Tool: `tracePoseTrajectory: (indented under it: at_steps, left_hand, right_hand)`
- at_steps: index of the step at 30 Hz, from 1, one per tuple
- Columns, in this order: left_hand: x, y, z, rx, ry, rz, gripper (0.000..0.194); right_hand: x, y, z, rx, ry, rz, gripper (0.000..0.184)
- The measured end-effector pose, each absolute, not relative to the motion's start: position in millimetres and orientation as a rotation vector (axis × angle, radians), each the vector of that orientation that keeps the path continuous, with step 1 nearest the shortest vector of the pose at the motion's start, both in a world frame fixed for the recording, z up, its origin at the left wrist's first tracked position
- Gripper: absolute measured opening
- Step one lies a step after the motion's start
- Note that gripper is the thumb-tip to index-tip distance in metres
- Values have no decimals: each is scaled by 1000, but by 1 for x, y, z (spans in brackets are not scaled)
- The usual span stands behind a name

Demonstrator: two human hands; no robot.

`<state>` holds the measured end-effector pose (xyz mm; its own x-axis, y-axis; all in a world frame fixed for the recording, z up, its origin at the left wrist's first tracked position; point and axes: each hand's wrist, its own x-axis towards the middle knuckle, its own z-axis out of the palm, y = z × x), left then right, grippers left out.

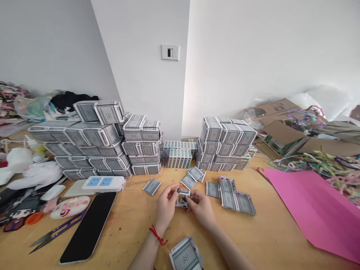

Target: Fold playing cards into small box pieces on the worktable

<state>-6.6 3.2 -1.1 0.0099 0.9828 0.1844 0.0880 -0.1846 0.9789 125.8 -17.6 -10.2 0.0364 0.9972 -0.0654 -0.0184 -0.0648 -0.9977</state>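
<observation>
Between my two hands is a playing card [182, 199] with its printed picture side showing; whether it is one card or several layered ones I cannot tell. My left hand [166, 206], with a red string bracelet at the wrist, pinches its left side. At the right side, the thumb and fingers of my right hand [201, 208] are closed on it. Loose grey-patterned cards [189, 181] lie just beyond my hands, and a single card [152, 186] lies to the left. A joined, partly folded piece made of cards [232, 195] rests at the right. Another card piece [185, 255] lies between my forearms.
Stacked blocks of folded cards stand left [105, 138], mid-left [142, 144] and right [225, 142], with card packs [180, 158] between. A phone [89, 227], scissors [57, 232] and power strip [104, 182] lie left. Pink paper [312, 206] and a cardboard box [284, 137] are right.
</observation>
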Motion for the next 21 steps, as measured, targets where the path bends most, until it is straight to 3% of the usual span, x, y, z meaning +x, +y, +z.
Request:
tracePoseTrajectory:
  at_steps: [4, 10, 21]
  left_hand:
    - [-9, -1, 3, 1690, 1188, 1222, 19]
    - [-11, 0, 1, 1891, 1264, 1162, 19]
    - [-11, 3, 0, 1880, 1212, 1146, 26]
  right_hand:
    - [133, -15, -17, -1339, -1194, 1037, 40]
    - [138, -17, -12, -1349, -1402, 861, 33]
    - [142, -13, -2, -1094, -1082, 1396, 34]
